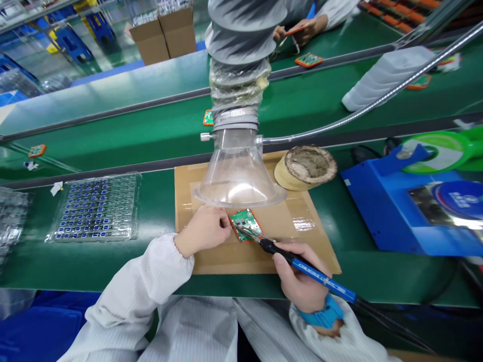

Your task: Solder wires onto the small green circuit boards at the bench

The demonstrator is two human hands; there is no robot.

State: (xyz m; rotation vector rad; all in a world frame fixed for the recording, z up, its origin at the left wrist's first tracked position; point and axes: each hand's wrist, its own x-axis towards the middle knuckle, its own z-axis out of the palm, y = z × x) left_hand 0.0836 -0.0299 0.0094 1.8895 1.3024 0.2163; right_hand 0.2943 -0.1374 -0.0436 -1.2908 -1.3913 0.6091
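Note:
A green circuit board (247, 221) with an orange edge lies on the cardboard sheet (317, 246) in front of me. My right hand (302, 276) is closed around the blue and black handle of a soldering iron (298, 264). Its metal tip reaches over the board and appears to touch it near the left side. At the board's left edge, my left hand (207, 226) has its fingers pinched together. Whatever those fingertips hold is too small or too hidden to make out.
A clear fume extraction hood (241, 176) hangs just above the board. Left stands a clear tray (94, 206) of small blue parts. Right are a yellowish round pot (305, 168) and a blue machine (407, 206). Behind, a co-worker's hands (305, 30) hold an orange-edged piece.

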